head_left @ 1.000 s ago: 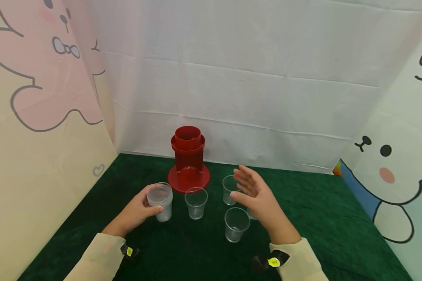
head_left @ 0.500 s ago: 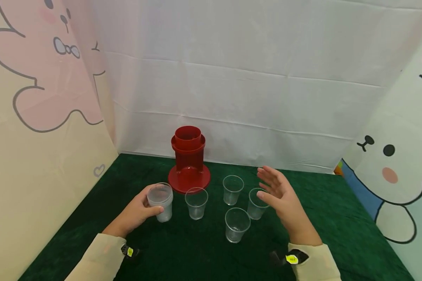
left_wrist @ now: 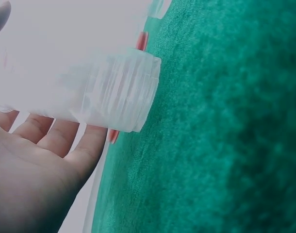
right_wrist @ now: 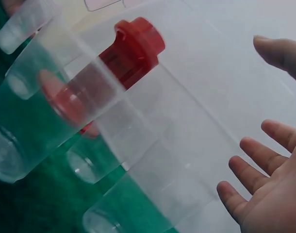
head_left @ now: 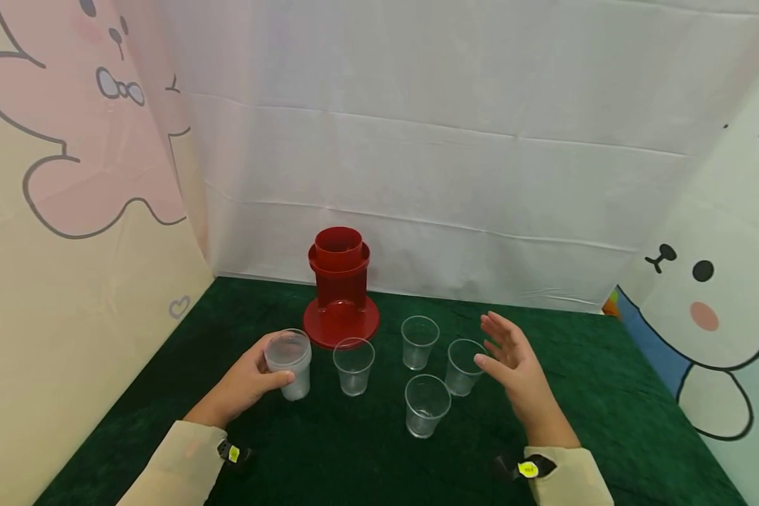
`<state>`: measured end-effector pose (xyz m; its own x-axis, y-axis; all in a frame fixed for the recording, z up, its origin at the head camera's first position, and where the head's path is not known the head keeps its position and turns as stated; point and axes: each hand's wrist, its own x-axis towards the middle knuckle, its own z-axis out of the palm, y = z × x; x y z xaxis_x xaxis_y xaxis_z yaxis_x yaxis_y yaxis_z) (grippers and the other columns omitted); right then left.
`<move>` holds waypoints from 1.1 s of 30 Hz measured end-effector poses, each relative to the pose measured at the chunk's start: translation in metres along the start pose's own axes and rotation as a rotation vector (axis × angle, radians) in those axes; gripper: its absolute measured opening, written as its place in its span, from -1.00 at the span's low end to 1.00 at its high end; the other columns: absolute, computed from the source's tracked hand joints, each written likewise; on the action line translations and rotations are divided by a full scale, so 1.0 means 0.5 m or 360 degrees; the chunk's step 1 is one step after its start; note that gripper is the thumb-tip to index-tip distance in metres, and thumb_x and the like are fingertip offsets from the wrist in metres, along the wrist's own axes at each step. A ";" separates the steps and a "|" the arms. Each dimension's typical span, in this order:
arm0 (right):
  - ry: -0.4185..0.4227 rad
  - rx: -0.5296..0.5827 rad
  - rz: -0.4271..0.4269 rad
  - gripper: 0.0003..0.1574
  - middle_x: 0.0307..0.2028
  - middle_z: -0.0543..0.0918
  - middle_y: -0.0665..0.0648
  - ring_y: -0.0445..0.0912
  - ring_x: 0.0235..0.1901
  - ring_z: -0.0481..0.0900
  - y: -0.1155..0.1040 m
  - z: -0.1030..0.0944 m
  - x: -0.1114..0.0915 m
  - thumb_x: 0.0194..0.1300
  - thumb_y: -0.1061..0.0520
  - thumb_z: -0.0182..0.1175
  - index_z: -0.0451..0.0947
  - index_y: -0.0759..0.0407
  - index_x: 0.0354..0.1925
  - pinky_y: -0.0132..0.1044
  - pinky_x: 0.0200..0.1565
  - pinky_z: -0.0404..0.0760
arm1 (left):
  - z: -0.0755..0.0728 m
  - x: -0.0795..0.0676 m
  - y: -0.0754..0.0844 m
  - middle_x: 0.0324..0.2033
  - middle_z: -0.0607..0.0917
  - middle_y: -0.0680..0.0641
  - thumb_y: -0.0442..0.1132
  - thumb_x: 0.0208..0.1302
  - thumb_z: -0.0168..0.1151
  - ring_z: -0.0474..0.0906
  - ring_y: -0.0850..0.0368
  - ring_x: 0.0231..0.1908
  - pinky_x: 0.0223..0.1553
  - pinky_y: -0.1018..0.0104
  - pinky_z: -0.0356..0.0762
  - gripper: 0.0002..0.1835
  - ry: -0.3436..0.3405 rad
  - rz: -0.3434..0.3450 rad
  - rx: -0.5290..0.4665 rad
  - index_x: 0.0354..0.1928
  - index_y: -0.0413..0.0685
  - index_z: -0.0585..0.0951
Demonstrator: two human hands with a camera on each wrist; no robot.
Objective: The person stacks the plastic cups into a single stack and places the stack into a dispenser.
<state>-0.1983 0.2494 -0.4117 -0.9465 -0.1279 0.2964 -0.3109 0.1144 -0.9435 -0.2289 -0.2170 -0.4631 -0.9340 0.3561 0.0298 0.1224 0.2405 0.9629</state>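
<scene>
Smooth plastic cups (head_left: 426,411), fuzzy cloth (head_left: 354,464)

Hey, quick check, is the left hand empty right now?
No, the head view shows the left hand gripping a stack of nested clear cups, with the thumb against its side.

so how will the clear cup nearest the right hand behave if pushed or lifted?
The clear plastic cup is probably light: thin-looking walls, no visible contents. Pushed high, it may tip, since it narrows toward the bottom. A hard pinch would likely flex those thin walls.
</scene>
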 end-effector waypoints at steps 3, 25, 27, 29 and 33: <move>0.0047 -0.0017 0.0077 -0.12 0.55 0.15 0.22 0.13 0.53 0.07 0.015 0.004 -0.003 0.47 0.29 0.20 0.02 0.21 0.58 -0.40 0.37 0.28 | 0.001 0.001 -0.001 0.40 0.36 -0.21 -0.16 0.40 0.36 0.30 -0.26 0.36 0.37 -0.30 0.28 -0.23 0.0005 -0.0008 0.0003 0.53 0.02 0.20; 0.0134 0.0039 0.0254 -0.06 0.55 0.12 0.30 0.16 0.53 0.06 0.090 0.016 -0.009 0.44 0.30 0.24 -0.03 0.24 0.58 0.25 0.49 0.00 | 0.010 0.005 0.002 0.38 0.39 -0.18 -0.11 0.38 0.39 0.34 -0.25 0.31 0.31 -0.27 0.37 -0.23 0.0016 -0.0042 0.0058 0.52 0.08 0.24; 0.0126 0.0037 0.0238 -0.05 0.54 0.12 0.30 0.18 0.52 0.06 0.092 0.021 -0.008 0.42 0.32 0.25 -0.02 0.26 0.57 0.27 0.48 -0.01 | 0.008 0.005 0.002 0.38 0.39 -0.17 -0.11 0.37 0.40 0.35 -0.23 0.30 0.31 -0.27 0.38 -0.23 0.0022 -0.0043 0.0055 0.51 0.09 0.24; 0.0118 0.0024 0.0231 -0.05 0.53 0.14 0.31 0.19 0.52 0.08 0.095 0.028 -0.005 0.40 0.31 0.28 0.00 0.25 0.56 0.27 0.48 0.00 | 0.005 0.005 0.001 0.38 0.39 -0.17 -0.11 0.36 0.40 0.35 -0.23 0.30 0.31 -0.28 0.37 -0.23 0.0029 -0.0039 0.0054 0.51 0.08 0.24; 0.0098 -0.0025 0.0243 -0.04 0.50 0.21 0.33 0.22 0.50 0.13 0.103 0.045 0.003 0.37 0.29 0.34 0.06 0.22 0.55 0.28 0.47 0.05 | 0.001 0.002 0.000 0.38 0.40 -0.16 -0.11 0.37 0.40 0.35 -0.22 0.31 0.33 -0.28 0.35 -0.22 0.0039 -0.0030 0.0057 0.52 0.07 0.23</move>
<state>-0.2135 0.2329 -0.4632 -0.9862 -0.0473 0.1584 -0.1637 0.1431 -0.9761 -0.2299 -0.2163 -0.4632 -0.9442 0.3288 0.0187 0.1161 0.2791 0.9532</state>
